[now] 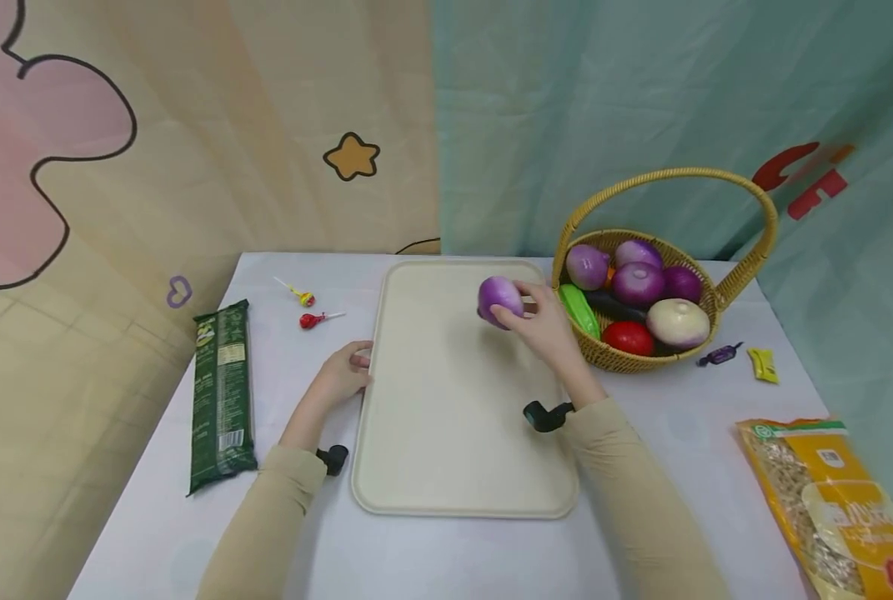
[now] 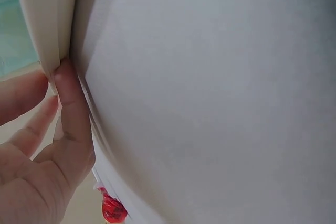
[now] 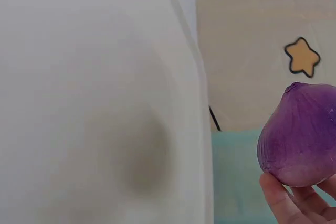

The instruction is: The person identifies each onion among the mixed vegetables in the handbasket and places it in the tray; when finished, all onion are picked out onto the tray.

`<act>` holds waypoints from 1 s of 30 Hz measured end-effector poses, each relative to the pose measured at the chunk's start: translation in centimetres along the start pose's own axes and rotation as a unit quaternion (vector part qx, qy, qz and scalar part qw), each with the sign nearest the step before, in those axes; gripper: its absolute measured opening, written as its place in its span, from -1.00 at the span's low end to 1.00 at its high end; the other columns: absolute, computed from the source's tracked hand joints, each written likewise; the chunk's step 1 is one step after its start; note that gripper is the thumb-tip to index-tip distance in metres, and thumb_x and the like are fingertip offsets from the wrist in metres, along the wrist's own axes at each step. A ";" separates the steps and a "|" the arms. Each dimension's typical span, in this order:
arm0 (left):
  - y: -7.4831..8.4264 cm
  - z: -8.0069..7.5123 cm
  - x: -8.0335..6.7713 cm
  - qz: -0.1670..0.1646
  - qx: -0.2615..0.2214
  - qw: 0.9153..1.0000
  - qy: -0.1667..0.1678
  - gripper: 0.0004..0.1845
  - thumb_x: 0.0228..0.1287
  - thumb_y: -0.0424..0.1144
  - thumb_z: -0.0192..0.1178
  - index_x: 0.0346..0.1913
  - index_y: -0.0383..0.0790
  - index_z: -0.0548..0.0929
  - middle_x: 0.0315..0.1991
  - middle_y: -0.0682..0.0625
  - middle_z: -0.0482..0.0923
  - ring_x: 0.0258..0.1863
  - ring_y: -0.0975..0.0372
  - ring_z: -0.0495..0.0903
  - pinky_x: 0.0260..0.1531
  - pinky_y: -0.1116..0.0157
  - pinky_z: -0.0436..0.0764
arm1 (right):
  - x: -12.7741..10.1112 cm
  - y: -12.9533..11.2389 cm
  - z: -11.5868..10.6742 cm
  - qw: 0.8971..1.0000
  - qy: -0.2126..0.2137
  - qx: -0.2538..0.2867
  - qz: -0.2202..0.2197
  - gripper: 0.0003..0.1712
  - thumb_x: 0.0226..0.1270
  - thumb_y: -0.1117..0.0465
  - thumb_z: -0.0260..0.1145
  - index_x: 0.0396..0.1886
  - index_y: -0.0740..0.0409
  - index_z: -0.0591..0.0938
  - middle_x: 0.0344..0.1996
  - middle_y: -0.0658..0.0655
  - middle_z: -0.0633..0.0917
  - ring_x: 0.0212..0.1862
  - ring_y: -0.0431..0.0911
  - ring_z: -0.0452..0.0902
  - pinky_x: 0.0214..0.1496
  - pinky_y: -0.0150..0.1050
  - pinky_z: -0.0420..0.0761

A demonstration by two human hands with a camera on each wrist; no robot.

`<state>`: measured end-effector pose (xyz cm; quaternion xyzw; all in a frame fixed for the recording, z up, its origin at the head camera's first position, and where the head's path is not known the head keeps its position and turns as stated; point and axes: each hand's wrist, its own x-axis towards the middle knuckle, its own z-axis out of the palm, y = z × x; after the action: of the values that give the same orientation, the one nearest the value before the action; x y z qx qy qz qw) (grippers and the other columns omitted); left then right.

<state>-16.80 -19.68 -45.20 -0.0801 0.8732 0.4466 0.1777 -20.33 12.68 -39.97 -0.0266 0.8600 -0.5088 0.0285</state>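
My right hand point(image 1: 524, 315) grips a purple onion point(image 1: 499, 300) and holds it above the far right part of a cream tray point(image 1: 446, 433). In the right wrist view the purple onion point(image 3: 301, 136) rests on my fingertips point(image 3: 286, 198) over the tray point(image 3: 79, 103), casting a shadow on it. My left hand point(image 1: 352, 367) pinches the tray's left rim, thumb on top. The left wrist view shows my thumb point(image 2: 71, 103) against the tray's rim point(image 2: 50, 30). A wicker basket point(image 1: 716, 296) to the right holds more onions, a red tomato point(image 1: 629, 337) and green vegetables.
A green packet point(image 1: 223, 393) lies left of the tray. Two lollipops point(image 1: 313, 318) sit at the far left. A yellow bag point(image 1: 836, 500) lies at the near right, and two wrapped sweets point(image 1: 761, 363) lie beside the basket. Curtains hang behind the table.
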 end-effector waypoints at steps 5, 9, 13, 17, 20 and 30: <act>-0.6 0.9 -0.4 -0.014 -0.018 1.000 -0.005 -0.33 0.25 -0.54 0.07 0.45 -0.25 0.28 0.06 -0.30 0.47 -0.11 0.06 0.57 -0.19 0.28 0.69 | 2.1 0.5 5.3 0.999 -0.035 0.019 0.018 -0.18 0.26 -0.08 0.37 0.40 0.20 0.35 0.30 0.23 0.44 0.27 0.14 0.45 0.27 0.04 0.55; -1.0 1.5 -0.7 -0.021 -0.025 0.999 -0.004 -0.33 0.24 -0.53 0.09 0.45 -0.21 0.30 0.03 -0.28 0.50 -0.15 0.07 0.57 -0.22 0.29 0.69 | 3.3 1.0 8.3 0.999 -0.048 0.010 0.019 -0.24 0.28 -0.03 0.37 0.36 0.23 0.37 0.27 0.23 0.48 0.24 0.12 0.47 0.28 0.01 0.54; -1.2 1.7 -1.0 -0.024 -0.026 0.999 -0.006 -0.33 0.24 -0.53 0.10 0.44 -0.21 0.30 0.03 -0.29 0.50 -0.17 0.06 0.58 -0.22 0.27 0.70 | 4.1 0.9 10.2 0.997 -0.066 -0.032 0.001 -0.24 0.29 0.00 0.37 0.37 0.27 0.36 0.26 0.27 0.47 0.25 0.12 0.44 0.32 0.01 0.50; -1.1 1.3 -1.1 -0.027 -0.020 0.999 -0.003 -0.33 0.25 -0.53 0.09 0.44 -0.21 0.29 0.05 -0.30 0.48 -0.14 0.06 0.57 -0.19 0.25 0.70 | 4.7 0.2 11.2 0.995 -0.076 -0.053 -0.021 -0.20 0.28 -0.02 0.39 0.39 0.27 0.36 0.29 0.29 0.45 0.30 0.14 0.41 0.40 0.01 0.43; -1.0 0.9 -1.0 -0.023 -0.015 1.000 0.002 -0.34 0.25 -0.53 0.07 0.44 -0.22 0.28 0.07 -0.30 0.47 -0.13 0.06 0.56 -0.19 0.25 0.70 | 5.3 -0.3 11.8 0.994 -0.077 -0.061 -0.042 -0.18 0.25 -0.02 0.42 0.40 0.26 0.37 0.32 0.27 0.45 0.33 0.13 0.39 0.42 0.00 0.40; -0.4 0.2 -0.3 -0.013 -0.015 1.000 0.001 -0.34 0.27 -0.51 0.06 0.45 -0.21 0.27 0.06 -0.30 0.47 -0.12 0.05 0.56 -0.20 0.25 0.70 | 5.9 -1.0 12.0 0.994 -0.075 -0.069 -0.048 -0.07 0.16 0.08 0.51 0.46 0.21 0.28 0.37 0.24 0.38 0.38 0.12 0.33 0.47 -0.01 0.34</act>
<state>-16.34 -19.78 -45.49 -0.0947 0.8653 0.4573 0.1819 -25.31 1.22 -45.00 -0.1080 0.8863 -0.4453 0.0665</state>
